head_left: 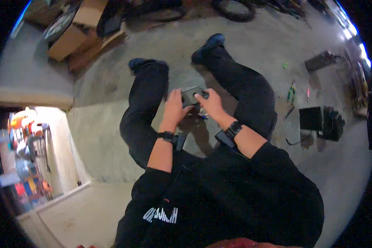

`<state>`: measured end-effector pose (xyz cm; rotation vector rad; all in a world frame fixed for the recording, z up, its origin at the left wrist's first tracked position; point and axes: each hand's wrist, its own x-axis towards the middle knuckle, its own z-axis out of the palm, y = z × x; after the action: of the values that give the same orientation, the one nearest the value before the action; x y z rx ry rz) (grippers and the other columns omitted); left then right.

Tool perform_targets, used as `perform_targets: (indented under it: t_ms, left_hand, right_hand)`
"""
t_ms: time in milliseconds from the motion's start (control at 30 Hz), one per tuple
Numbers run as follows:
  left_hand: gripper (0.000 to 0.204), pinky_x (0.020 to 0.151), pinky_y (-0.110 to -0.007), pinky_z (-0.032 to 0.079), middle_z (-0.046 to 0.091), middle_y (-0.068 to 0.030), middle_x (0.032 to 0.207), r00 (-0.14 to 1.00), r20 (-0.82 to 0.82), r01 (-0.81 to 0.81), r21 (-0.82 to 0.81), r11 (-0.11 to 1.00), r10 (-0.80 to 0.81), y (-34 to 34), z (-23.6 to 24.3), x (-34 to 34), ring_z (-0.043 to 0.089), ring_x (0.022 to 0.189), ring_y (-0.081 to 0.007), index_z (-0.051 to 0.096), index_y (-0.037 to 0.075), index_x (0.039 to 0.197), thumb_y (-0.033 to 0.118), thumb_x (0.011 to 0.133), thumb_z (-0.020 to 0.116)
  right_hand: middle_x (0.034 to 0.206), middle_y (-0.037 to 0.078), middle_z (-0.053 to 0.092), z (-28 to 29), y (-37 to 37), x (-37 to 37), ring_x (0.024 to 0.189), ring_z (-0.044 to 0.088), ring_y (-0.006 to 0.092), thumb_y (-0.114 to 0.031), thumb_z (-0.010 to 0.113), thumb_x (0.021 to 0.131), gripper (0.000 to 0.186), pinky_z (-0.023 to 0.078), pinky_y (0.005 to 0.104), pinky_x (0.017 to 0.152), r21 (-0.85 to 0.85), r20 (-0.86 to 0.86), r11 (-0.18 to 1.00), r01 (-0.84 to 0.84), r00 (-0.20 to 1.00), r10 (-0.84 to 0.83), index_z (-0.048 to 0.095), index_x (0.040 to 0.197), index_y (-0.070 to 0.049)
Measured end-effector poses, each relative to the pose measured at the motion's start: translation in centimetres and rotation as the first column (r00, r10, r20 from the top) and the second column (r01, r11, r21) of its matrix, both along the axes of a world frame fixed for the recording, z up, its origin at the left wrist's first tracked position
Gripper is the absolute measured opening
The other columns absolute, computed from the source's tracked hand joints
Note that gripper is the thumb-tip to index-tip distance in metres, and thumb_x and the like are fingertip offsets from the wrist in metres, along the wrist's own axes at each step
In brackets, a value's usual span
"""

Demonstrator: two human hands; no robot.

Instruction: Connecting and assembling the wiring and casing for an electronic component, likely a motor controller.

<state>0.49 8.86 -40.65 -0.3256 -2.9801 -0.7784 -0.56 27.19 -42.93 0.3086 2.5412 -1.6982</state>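
Observation:
Between my lower legs I hold a small flat, boxy grey part [189, 97] with both hands. My left hand [175, 108] is closed on its left edge, fingers along the side and thumb toward the near edge. On the other side, my right hand [213, 106] grips it with the thumb on its upper face, beside a dark round spot. Some small bits with a touch of blue [202, 115] show just below the part; I cannot make out what they are.
Right of my leg, green-handled pliers [292, 93], a pink stick-like item [308, 93] and a black boxy device [312, 120] lie on the concrete floor [103, 136]. Farther off are a dark metal-looking part [319, 61], cardboard boxes [68, 42] and a tyre [235, 16].

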Motion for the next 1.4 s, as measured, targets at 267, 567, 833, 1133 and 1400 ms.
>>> perform_targets:
  t_ms: [267, 567, 833, 1133, 1400]
  left_hand:
    - [0.089, 0.101, -0.05, 0.045, 0.043, -0.022, 0.144, 0.994, 0.108, -0.02, 0.086, 0.996, 0.01, 0.2, -0.4, 0.1, 0.046, 0.131, -0.0417, 0.039, 0.004, 0.14, 0.028, 0.069, 0.087]
    - [0.089, 0.098, -0.05, 0.047, 0.044, -0.0195, 0.141, 0.996, 0.079, -0.042, 0.116, 0.992, 0.033, 0.0, -0.8, 0.2, 0.049, 0.128, -0.0404, 0.038, 0.005, 0.14, 0.029, 0.07, 0.086]
    - [0.086, 0.095, -0.049, 0.048, 0.049, -0.016, 0.136, 0.995, 0.092, -0.025, -0.034, 0.999, 0.028, 1.4, 0.6, -0.7, 0.054, 0.123, -0.0373, 0.042, 0.005, 0.134, 0.037, 0.069, 0.087]
    - [0.092, 0.094, -0.049, 0.05, 0.05, -0.0185, 0.135, 0.982, 0.189, -0.015, -0.074, 0.997, 0.029, 1.2, 1.9, -1.3, 0.057, 0.117, -0.0384, 0.04, 0.003, 0.138, 0.04, 0.068, 0.087]
    - [0.091, 0.091, -0.048, 0.051, 0.05, -0.0191, 0.133, 0.967, 0.253, -0.014, -0.093, 0.996, 0.038, 1.2, 2.4, -1.9, 0.057, 0.116, -0.038, 0.04, 0.0, 0.136, 0.038, 0.068, 0.087]
  right_hand:
    - [0.09, 0.014, 0.068, 3.4, 0.3, 0.4, 0.064, 0.066, 0.0178, -0.032, 0.077, 0.086, 0.051, 0.052, 0.0322, 0.063, -0.056, 0.09, 0.997, -0.045, 0.995, 0.05, 0.061, 0.115, 0.007]
    - [0.105, 0.012, 0.067, 8.8, 3.3, -1.7, 0.064, 0.066, 0.0161, -0.027, 0.073, 0.09, 0.048, 0.052, 0.0298, 0.063, -0.057, -0.068, 0.998, 0.035, 0.997, -0.039, 0.058, 0.122, 0.006]
    - [0.082, 0.017, 0.072, -4.5, 5.6, -1.7, 0.067, 0.072, 0.0305, -0.039, 0.065, 0.091, 0.042, 0.056, 0.0423, 0.068, 0.569, 0.508, 0.672, -0.474, 0.845, 0.166, 0.071, 0.099, 0.001]
    - [0.086, 0.023, 0.072, -18.4, 7.4, -2.5, 0.066, 0.072, 0.0311, -0.044, 0.064, 0.092, 0.05, 0.057, 0.045, 0.068, 0.337, 0.698, 0.752, -0.567, 0.686, 0.204, 0.071, 0.098, 0.005]
    - [0.102, 0.019, 0.072, -21.4, 13.2, -3.6, 0.095, 0.071, 0.0323, -0.032, 0.071, 0.085, 0.044, 0.055, 0.0456, 0.083, 0.668, 0.378, 0.605, -0.433, 0.898, 0.225, 0.069, 0.116, 0.0]
